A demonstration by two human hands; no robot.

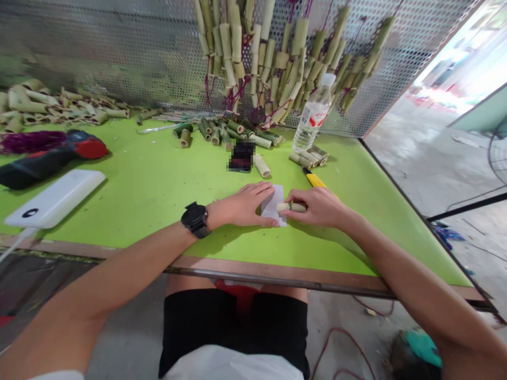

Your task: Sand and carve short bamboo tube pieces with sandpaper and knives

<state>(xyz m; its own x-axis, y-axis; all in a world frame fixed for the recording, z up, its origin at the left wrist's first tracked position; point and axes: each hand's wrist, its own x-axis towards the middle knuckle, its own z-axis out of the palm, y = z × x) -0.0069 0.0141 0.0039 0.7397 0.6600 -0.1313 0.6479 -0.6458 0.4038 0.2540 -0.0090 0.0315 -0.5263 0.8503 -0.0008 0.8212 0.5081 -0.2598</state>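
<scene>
A small whitish sheet (272, 205) lies on the green tabletop between my hands. My left hand (250, 205), below a black watch, rests flat on the sheet's left side, its thumb and fingers spread. Pinched in my right hand (317, 206) is a short piece of bamboo (291, 207), lying sideways with its pale left end over the sheet's right edge. Just beyond the right hand is a yellow cutter (315, 179). One pale bamboo piece (262, 165) lies behind the sheet, beside a dark, pixelated phone (241, 157).
A water bottle (313, 115) stands at the back right by several bamboo pieces (309, 158). Bamboo bundles (277, 63) hang against the perforated panel. At the left lie a power bank (56, 198), a black-and-red tool (59, 153) and a bamboo pile (51, 105).
</scene>
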